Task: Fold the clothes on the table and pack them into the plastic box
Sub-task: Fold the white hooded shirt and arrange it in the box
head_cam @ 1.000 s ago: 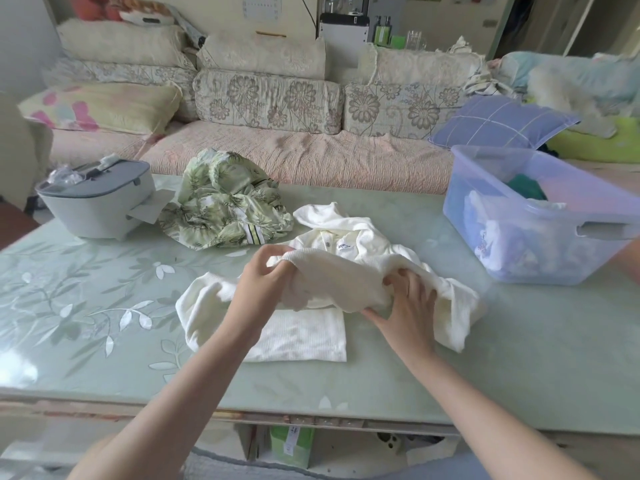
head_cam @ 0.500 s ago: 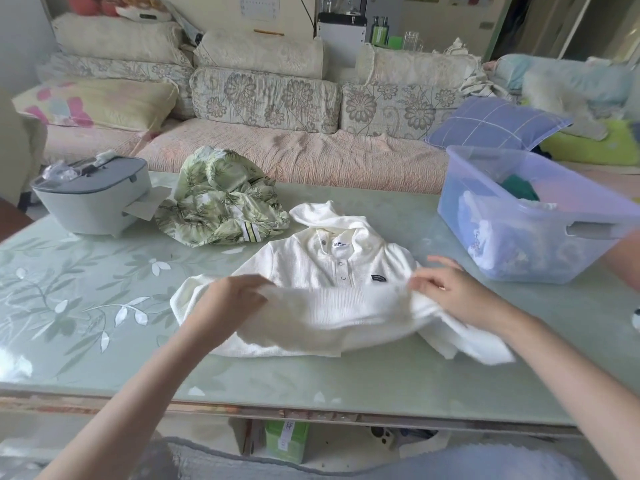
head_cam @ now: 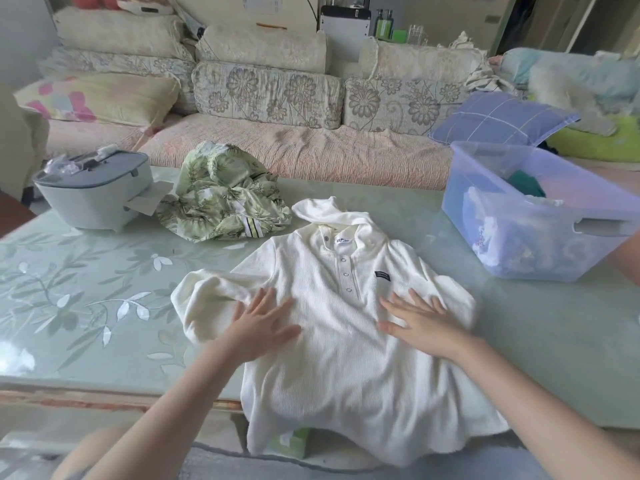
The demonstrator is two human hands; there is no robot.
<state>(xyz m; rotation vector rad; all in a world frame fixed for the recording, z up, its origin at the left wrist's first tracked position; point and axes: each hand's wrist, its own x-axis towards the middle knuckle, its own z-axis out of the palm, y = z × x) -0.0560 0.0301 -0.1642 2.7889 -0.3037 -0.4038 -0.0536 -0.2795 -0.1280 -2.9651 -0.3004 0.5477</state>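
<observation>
Spread flat now, the shirt (head_cam: pixel 332 368) no longer sags bunched between the hands as it did a moment ago. Both have let go of the cloth and come down on its chest.

The desk (head_cam: pixel 86 306) carries everything. The shirt lies face up under both grips, collar beyond them and hem spilling over the near edge below the wrists. The box (head_cam: pixel 512 244) stands beyond and to the right of the right grip, well apart, with clothes already in it. A green top (head_cam: pixel 221 202) lies crumpled beyond the left grip, not yet folded.

The left grip (head_cam: pixel 263 327) and right grip (head_cam: pixel 419 323) are wide, fingers straight and splayed, pressing on the cloth either side of the buttons and holding nothing.

Smoothing looks to be the step in hand. It would go best stroking outward from the buttons toward each sleeve. The sleeve lumped just outside the left grip needs flattening, and the hanging hem should come up onto the desk before any fold, or creases will be packed in.
</observation>
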